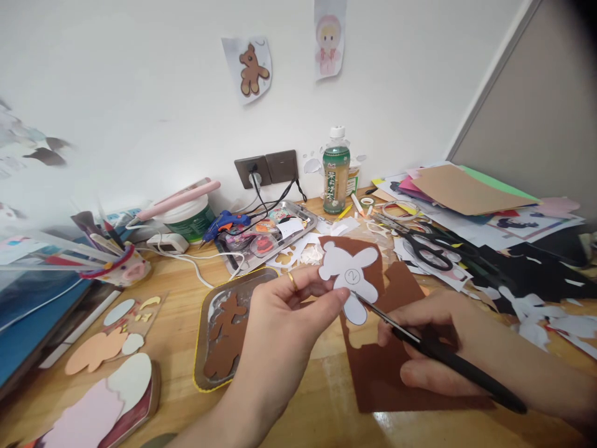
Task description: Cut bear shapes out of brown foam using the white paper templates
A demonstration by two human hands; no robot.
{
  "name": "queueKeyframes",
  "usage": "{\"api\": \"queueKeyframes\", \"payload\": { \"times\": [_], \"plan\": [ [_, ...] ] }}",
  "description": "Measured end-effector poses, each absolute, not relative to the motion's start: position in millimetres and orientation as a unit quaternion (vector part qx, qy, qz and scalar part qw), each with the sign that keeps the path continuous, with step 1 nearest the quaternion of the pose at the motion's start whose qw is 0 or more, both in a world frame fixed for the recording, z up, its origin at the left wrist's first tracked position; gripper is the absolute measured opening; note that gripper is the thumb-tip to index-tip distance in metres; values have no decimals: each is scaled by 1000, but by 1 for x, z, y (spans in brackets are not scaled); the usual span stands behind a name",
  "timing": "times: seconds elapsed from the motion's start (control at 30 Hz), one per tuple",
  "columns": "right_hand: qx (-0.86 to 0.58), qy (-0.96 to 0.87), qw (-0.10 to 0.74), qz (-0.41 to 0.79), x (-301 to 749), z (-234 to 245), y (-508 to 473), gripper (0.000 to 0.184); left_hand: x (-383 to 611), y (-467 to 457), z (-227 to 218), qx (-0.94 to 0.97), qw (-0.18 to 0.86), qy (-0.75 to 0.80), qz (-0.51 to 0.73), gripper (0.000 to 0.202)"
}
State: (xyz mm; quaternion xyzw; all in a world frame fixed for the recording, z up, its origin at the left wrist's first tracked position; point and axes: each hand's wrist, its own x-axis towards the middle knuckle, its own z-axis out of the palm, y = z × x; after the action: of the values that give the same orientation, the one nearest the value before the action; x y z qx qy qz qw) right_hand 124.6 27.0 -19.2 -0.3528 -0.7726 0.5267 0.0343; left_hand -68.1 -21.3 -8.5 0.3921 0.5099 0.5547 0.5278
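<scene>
My left hand (284,323) pinches a white paper template (351,274), shaped like a bear and marked with a circled 2, against a brown sheet (382,367). A ring shows on one finger. My right hand (433,348) is closed round black scissors (420,339). Their thin blades point up and left, with the tips at the template's lower edge. The brown sheet lies on the wooden desk (321,410) and has pieces cut out of it.
A metal tray (205,348) at the left holds a brown bear cutout (228,336). A second tray (303,218) with a blue glue gun (226,223), a green bottle (336,171), other black scissors (431,249), paper stacks (471,193) and a pen holder (112,261) crowd the desk.
</scene>
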Motion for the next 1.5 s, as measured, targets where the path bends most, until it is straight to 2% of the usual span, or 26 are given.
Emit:
{"api": "queueKeyframes", "payload": {
  "times": [0.2, 0.43, 1.2, 1.33, 1.5],
  "plan": [
    [-335, -729, 60, 594, 122, -17, 26, 31, -68, -21, -8, 374, 546, 490, 567, 10],
    [-323, -727, 68, 601, 119, -12, 25, 26, -67, -22, -7, 325, 544, 503, 588, 33],
    [-374, -788, 19, 489, 119, -13, 25, 28, -67, -21, -8, 336, 550, 486, 590, 31],
    [-361, -763, 33, 535, 118, -12, 24, 26, -67, -21, -10, 318, 544, 499, 595, 38],
    [-317, -730, 91, 599, 117, -11, 23, 25, -67, -22, -9, 329, 549, 488, 593, 36]
  ]
}}
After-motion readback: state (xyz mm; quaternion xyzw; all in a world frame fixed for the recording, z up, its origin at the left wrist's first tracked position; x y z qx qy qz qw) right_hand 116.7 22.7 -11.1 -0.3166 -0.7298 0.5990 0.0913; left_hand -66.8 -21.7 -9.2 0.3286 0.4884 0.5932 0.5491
